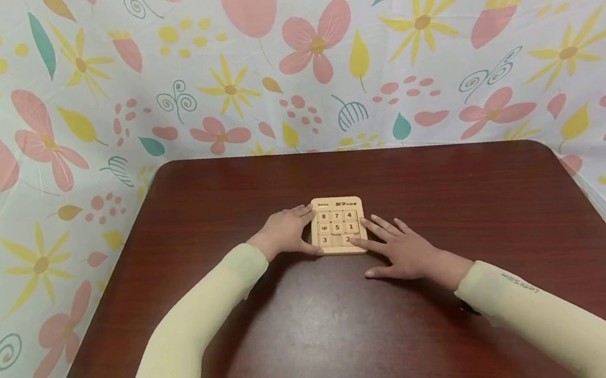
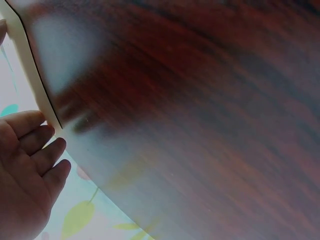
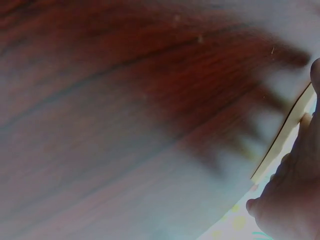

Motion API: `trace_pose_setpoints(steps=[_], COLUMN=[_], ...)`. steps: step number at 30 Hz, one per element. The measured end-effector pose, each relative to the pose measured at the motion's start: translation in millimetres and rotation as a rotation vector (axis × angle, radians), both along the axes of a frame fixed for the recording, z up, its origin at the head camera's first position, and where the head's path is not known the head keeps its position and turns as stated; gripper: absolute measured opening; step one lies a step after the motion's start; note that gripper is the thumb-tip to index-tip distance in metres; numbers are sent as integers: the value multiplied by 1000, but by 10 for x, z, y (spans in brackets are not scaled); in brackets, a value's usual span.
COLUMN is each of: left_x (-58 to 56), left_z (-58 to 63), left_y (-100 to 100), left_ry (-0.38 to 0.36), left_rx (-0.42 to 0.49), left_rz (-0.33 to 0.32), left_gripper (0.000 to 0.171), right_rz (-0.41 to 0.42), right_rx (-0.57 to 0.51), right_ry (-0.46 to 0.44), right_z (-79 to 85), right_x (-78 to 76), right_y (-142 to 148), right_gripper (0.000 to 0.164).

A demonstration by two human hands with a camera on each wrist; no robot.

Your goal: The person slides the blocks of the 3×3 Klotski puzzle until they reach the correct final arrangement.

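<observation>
A pale wooden sliding number puzzle [image 1: 334,201] lies flat on the dark table. My left hand [image 1: 283,231] holds its left side, thumb at the lower corner and fingers along the upper edge. The left wrist view shows those fingertips [image 2: 37,116] right at the puzzle's rim. My right hand [image 1: 406,252] is spread at the right side, its index fingertip on the tile marked 2 [image 1: 346,239]. Its thumb is out over the table. A gap in the bottom row separates the 2 from the tile marked 3 [image 1: 325,241]. Rows above read 8 7 4 and a sideways 6, 5, 1.
The reddish-brown table [image 1: 313,353] has rounded corners and a glossy surface. A white cloth with printed flowers and leaves [image 1: 282,115] hangs behind it and along its sides. Pale yellow sleeves [image 1: 184,332] cover both forearms.
</observation>
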State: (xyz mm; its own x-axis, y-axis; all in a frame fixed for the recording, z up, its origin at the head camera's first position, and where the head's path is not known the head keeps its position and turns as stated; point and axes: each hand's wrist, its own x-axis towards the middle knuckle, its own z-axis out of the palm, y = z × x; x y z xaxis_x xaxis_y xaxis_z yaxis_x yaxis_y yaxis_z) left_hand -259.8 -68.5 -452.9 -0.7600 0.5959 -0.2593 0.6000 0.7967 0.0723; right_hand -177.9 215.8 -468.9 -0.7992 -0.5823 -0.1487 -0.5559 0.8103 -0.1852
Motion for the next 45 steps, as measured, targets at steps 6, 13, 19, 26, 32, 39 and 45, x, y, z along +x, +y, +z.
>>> trace_pose_setpoints(steps=[6,13,19,26,32,39,45], left_x=[6,13,11,8,7,15,24], left_z=[18,37,20,6,18,43,57], left_y=[-3,5,10,14,13,10,9], left_ry=[-9,-15,-2,5,3,-4,-1], left_rx=[-3,-7,-3,-1,4,8,17], left_rz=[1,7,-9,-3,3,3,2], left_gripper=[106,107,106,107,107,106,105], right_rz=[-6,-19,-24,-26,-26,-31,-30], right_rx=[-2,2,-3,-9,-11,-11,-20], right_ry=[-12,-15,-14,-11,-9,-14,-20], right_z=[11,42,6,7,15,23,42], right_x=[23,28,34,41,39,44,53], right_y=[20,52,70,70,80,96,86], right_gripper=[73,72,71,72,71,70,69])
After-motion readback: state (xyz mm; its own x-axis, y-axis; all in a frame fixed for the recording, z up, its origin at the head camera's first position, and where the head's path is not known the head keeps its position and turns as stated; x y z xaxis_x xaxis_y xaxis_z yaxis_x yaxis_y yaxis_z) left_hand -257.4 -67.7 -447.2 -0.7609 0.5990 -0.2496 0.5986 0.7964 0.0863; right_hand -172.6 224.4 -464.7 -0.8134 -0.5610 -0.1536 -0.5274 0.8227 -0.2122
